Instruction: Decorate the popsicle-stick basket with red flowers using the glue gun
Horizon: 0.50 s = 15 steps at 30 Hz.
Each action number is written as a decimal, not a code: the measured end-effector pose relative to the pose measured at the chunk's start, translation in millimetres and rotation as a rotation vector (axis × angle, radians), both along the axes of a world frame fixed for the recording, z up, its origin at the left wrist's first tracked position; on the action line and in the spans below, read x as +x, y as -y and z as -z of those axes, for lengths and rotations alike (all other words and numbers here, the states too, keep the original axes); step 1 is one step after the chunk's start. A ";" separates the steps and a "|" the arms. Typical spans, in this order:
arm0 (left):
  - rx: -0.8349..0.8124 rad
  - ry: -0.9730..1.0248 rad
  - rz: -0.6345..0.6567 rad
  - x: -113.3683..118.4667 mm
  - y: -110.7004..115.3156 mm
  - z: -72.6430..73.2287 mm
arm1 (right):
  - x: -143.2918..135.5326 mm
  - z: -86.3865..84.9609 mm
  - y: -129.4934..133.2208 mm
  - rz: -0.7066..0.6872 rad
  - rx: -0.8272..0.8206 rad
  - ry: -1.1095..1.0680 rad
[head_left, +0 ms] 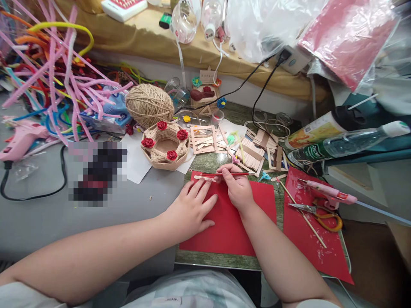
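Note:
A red sheet of paper (224, 231) lies in front of me with a pale wooden craft stick (201, 177) near its top edge. My left hand (189, 209) rests flat on the sheet, fingers spread, its fingertips on the craft stick. Pinched in my right hand (237, 188) is a slim red pencil (239, 173), held almost level just above the stick. The stick's right part is hidden by my fingers. Beyond my hands sits a twine-wrapped basket (149, 156) with red roses on its rim.
Several craft sticks (252, 156) are piled behind the sheet, beside a twine ball (149, 102). Scissors (327, 218) and a pink glue gun (334, 192) lie right on another red sheet (302, 248). Pipe cleaners (51, 64) and a second glue gun (22, 137) occupy the left.

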<state>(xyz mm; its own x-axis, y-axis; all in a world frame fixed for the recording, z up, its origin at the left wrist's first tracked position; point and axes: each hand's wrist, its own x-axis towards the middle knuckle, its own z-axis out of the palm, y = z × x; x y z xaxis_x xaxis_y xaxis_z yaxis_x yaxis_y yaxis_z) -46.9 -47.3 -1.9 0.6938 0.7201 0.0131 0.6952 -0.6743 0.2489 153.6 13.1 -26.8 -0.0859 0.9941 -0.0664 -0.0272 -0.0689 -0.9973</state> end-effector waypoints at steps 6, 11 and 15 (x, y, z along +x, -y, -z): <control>0.006 -0.004 0.000 0.7 -0.5 0.1 | -0.4 -0.3 -0.2 -0.005 -0.005 -0.002; -0.010 -0.006 0.006 1.0 0.0 -0.5 | -0.5 -0.1 0.4 -0.007 0.011 -0.003; -0.017 -0.009 0.008 0.8 0.4 -1.0 | -0.7 0.7 0.9 0.000 0.005 0.000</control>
<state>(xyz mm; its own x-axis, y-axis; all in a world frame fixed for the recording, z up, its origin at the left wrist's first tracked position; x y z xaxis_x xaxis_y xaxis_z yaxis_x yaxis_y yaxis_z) -46.1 -47.7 -0.8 0.6997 0.7144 -0.0055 0.6921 -0.6758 0.2536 152.9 12.2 -27.5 -0.0855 0.9944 -0.0614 -0.0276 -0.0639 -0.9976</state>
